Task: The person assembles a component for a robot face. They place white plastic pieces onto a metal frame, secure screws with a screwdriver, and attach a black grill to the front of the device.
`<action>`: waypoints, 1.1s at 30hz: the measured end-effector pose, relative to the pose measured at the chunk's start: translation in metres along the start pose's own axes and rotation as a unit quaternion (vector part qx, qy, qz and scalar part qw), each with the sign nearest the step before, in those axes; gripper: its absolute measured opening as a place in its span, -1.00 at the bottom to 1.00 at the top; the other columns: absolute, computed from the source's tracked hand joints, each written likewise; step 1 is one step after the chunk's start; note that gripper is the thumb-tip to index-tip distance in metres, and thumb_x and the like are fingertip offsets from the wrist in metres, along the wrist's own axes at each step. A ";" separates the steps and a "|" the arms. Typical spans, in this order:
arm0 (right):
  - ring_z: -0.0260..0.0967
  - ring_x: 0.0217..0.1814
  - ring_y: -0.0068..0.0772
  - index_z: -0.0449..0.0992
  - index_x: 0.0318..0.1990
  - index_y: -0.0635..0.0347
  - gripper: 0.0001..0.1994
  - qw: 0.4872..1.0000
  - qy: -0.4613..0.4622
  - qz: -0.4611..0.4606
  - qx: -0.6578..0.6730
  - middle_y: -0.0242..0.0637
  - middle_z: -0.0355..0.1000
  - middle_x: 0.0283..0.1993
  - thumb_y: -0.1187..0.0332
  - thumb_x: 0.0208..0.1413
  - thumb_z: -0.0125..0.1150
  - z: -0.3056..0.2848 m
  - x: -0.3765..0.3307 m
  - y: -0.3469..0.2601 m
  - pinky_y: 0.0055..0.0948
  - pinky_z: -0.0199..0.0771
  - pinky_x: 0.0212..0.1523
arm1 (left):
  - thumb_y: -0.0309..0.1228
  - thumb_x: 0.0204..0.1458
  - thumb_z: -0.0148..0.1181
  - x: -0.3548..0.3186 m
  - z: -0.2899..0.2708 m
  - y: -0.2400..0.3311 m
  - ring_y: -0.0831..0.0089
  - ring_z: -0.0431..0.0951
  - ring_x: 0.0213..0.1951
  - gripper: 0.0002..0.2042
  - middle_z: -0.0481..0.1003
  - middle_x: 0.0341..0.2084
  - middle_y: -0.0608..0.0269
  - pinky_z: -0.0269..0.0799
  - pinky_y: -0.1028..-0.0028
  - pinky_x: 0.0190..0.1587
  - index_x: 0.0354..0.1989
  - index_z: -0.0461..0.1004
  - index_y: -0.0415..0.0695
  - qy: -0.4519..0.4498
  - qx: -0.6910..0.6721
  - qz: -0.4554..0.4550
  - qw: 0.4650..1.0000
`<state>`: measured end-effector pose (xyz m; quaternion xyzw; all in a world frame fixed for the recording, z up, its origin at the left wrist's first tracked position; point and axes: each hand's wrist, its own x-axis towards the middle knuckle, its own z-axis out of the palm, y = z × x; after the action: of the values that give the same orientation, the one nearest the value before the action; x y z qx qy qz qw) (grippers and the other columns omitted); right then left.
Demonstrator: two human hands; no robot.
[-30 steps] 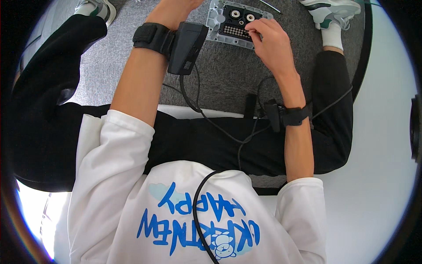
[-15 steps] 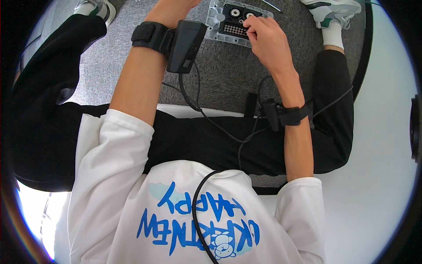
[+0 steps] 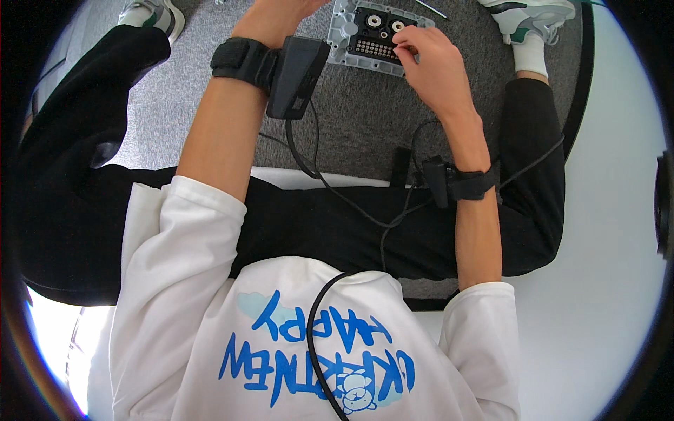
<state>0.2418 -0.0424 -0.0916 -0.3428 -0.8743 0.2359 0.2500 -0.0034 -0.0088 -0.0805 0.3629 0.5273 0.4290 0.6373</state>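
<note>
As it lies, the housing (image 3: 370,35) stretches left-right.

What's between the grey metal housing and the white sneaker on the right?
Head view: a thin silver rod on grey carpet, bare right hand lower down.

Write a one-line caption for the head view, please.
Right hand over the right side of a grey housing with a black multi-contact connector insert, on grey carpet.

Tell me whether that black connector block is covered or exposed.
Exposed: two pale rings and rows of small metal contacts show uncovered on the black connector block. The right hand hides part of its edge.
</note>
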 end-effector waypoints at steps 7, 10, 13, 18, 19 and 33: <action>0.56 -0.22 -0.26 0.61 -0.19 0.17 -0.88 0.994 0.077 0.064 0.042 -0.28 0.58 -0.32 0.44 0.12 0.36 -0.021 0.008 -0.005 -0.31 0.57 -0.16 | -0.45 0.21 0.30 -0.011 0.018 0.004 0.39 0.68 -0.29 -0.76 0.64 -0.26 0.09 0.65 0.49 -0.23 -0.05 0.49 -0.35 -0.130 0.083 -0.088 0.984; 0.56 -0.22 -0.31 0.62 -0.17 0.17 -0.86 0.991 0.076 0.085 0.076 -0.29 0.59 -0.32 0.42 0.12 0.38 -0.019 0.010 -0.011 -0.33 0.57 -0.18 | -0.45 0.21 0.29 -0.015 0.020 0.006 0.36 0.69 -0.27 -0.75 0.64 -0.25 0.08 0.67 0.46 -0.20 -0.03 0.49 -0.36 -0.132 0.073 -0.110 0.982; 0.55 -0.23 -0.32 0.62 -0.17 0.17 -0.84 0.989 0.077 0.095 0.086 -0.29 0.60 -0.31 0.40 0.11 0.40 -0.017 0.009 -0.009 -0.34 0.57 -0.18 | -0.45 0.21 0.30 -0.015 0.024 0.008 0.35 0.70 -0.26 -0.72 0.64 -0.24 0.07 0.68 0.45 -0.18 0.00 0.49 -0.35 -0.136 0.071 -0.117 0.981; 0.52 -0.25 -0.33 0.63 -0.18 0.19 -0.82 0.991 0.080 0.075 0.073 -0.29 0.61 -0.30 0.34 0.11 0.43 -0.015 0.009 -0.013 -0.36 0.56 -0.19 | -0.42 0.19 0.32 -0.015 0.030 0.011 0.38 0.69 -0.25 -0.67 0.63 -0.20 0.06 0.68 0.46 -0.17 0.05 0.49 -0.36 -0.169 0.090 -0.129 0.973; 0.52 -0.25 -0.33 0.63 -0.18 0.19 -0.82 0.991 0.080 0.075 0.073 -0.29 0.61 -0.30 0.34 0.11 0.43 -0.016 0.009 -0.014 -0.36 0.56 -0.19 | -0.41 0.19 0.32 -0.015 0.031 0.012 0.38 0.69 -0.25 -0.67 0.63 -0.18 0.07 0.68 0.47 -0.17 0.05 0.51 -0.37 -0.161 0.109 -0.122 0.973; 0.52 -0.30 -0.37 0.63 -0.24 0.20 -0.89 0.986 0.138 0.072 0.064 -0.31 0.59 -0.30 0.41 0.11 0.41 -0.020 0.008 -0.008 -0.38 0.55 -0.26 | -0.36 0.25 0.21 -0.015 0.031 0.012 0.33 0.71 -0.26 -0.72 0.67 -0.25 0.05 0.69 0.46 -0.16 -0.05 0.61 -0.36 -0.144 0.114 -0.139 0.973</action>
<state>0.2450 -0.0369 -0.0697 -0.4174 -0.7875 0.2598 0.3717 0.0241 -0.0190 -0.0582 0.4139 0.5204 0.2164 0.7148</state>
